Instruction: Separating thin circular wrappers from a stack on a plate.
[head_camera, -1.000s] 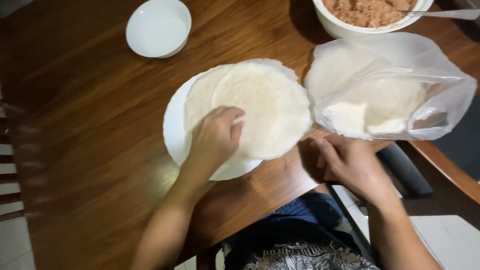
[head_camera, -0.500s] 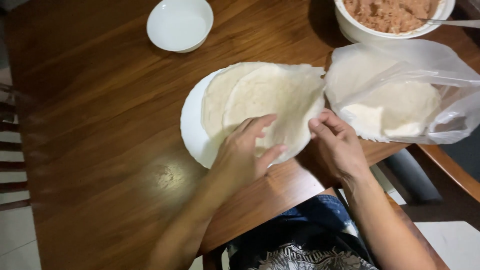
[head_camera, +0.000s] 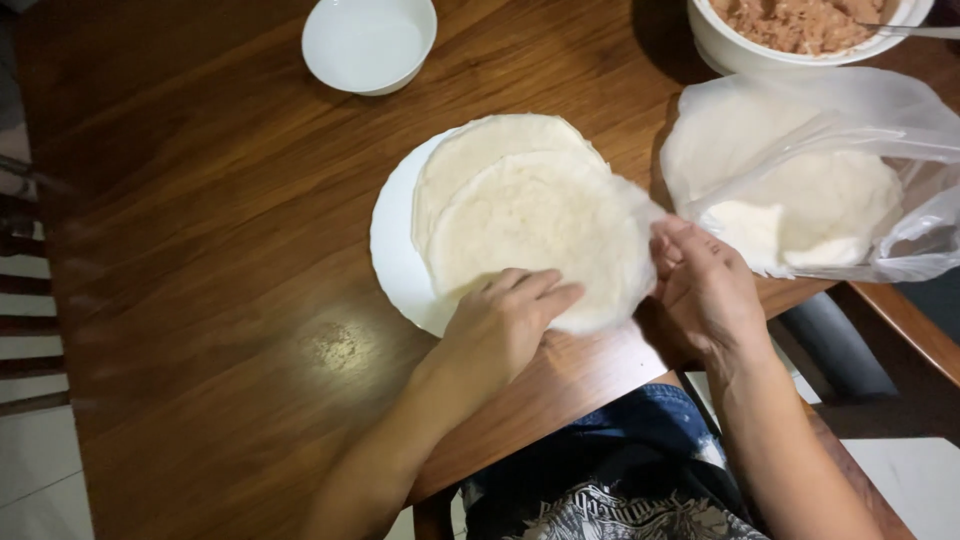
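Just beyond our right hand (head_camera: 705, 290) we see a clear plastic bag (head_camera: 860, 130), crumpled and glossy, lying on the wooden table (head_camera: 200, 300) with a stack of pale round wrappers (head_camera: 820, 205) showing through it; we can make out no label on it. Past the bag, further from that hand, stands a white bowl of pinkish minced filling (head_camera: 800, 25) with a spoon handle (head_camera: 915, 30) resting on its rim. Between our hands lies the top wrapper (head_camera: 540, 225), a thin, off-white, slightly mottled round sheet, soft and limp, its near edge hanging over the rim of the white plate (head_camera: 395, 250) towards us. It lies on another wrapper (head_camera: 480, 150) of the same kind, offset away from us and to the left. The sheet is nearly circular, so we can tell no real long axis; it lies flat, with its right edge lifted a little. Our left hand (head_camera: 500, 320) rests on the near edge of the sheet, fingers curled and pressing down on it rather than closed around it. Our right hand pinches the right edge of the same sheet between thumb and fingertips. Well beyond our left hand sits a small empty white bowl (head_camera: 368, 45).
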